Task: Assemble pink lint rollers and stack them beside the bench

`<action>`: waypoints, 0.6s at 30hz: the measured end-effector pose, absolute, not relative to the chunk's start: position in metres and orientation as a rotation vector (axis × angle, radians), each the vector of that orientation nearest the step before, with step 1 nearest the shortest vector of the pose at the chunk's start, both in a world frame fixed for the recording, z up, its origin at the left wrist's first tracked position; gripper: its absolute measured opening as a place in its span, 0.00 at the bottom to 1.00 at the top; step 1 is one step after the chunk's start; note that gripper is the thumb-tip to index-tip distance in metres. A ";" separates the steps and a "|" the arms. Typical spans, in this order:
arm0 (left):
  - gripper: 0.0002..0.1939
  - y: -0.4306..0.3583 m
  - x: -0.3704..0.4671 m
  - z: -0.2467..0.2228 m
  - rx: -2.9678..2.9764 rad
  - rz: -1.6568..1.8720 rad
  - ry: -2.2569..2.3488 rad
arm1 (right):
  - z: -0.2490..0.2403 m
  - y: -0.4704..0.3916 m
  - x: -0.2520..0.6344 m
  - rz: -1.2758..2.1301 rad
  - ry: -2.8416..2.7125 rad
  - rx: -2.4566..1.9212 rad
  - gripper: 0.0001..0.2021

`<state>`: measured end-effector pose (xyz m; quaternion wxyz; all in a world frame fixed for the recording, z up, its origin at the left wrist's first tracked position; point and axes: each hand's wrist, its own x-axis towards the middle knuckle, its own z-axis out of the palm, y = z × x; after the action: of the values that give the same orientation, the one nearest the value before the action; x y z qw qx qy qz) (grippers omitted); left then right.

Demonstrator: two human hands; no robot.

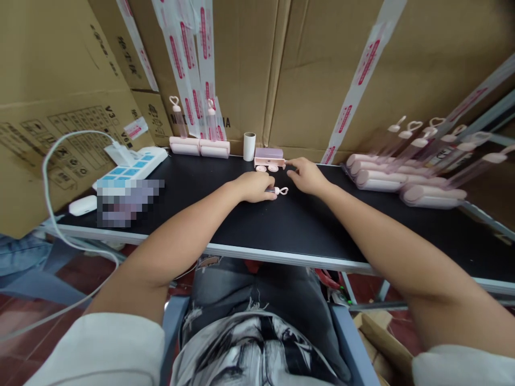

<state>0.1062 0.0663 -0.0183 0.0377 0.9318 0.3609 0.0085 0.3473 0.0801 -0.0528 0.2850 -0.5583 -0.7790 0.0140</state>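
Note:
My left hand is closed around a small tube whose pink heart-shaped loop sticks out to the right, just above the black table. My right hand has its fingers apart, with the index fingertip at the right end of an open pink case. Two round pink pieces show at the front of that case. Behind it lies a mauve block, and a white cylinder stands upright to its left.
Pink cases with upright heart-topped tubes stand at the back left and in a larger group at the right. A power strip with a white cable, a white device and a pixelated patch are at the left. Cardboard walls the back.

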 end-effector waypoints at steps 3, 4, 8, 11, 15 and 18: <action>0.22 0.068 0.105 -0.017 2.827 0.032 1.106 | -0.054 0.097 0.341 -0.042 -2.093 -1.512 0.22; 0.22 0.069 0.104 -0.017 2.814 0.044 1.101 | -0.053 0.101 0.337 -0.085 -2.109 -1.502 0.21; 0.26 0.076 0.097 -0.015 2.728 0.234 1.032 | -0.047 0.112 0.320 -0.224 -2.195 -1.547 0.20; 0.22 0.086 0.086 -0.013 2.609 0.401 1.088 | -0.047 0.118 0.309 -0.251 -2.269 -1.603 0.18; 0.14 0.099 0.073 -0.010 2.449 0.632 1.346 | -0.057 0.122 0.306 -0.239 -2.313 -1.629 0.12; 0.08 0.106 0.069 -0.009 2.384 0.797 1.434 | -0.061 0.120 0.309 -0.202 -2.305 -1.561 0.10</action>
<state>0.0694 0.1063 -0.0091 0.1235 0.8175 0.4916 0.2734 0.3090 0.1204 -0.0605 0.1743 -0.5508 -0.8131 -0.0713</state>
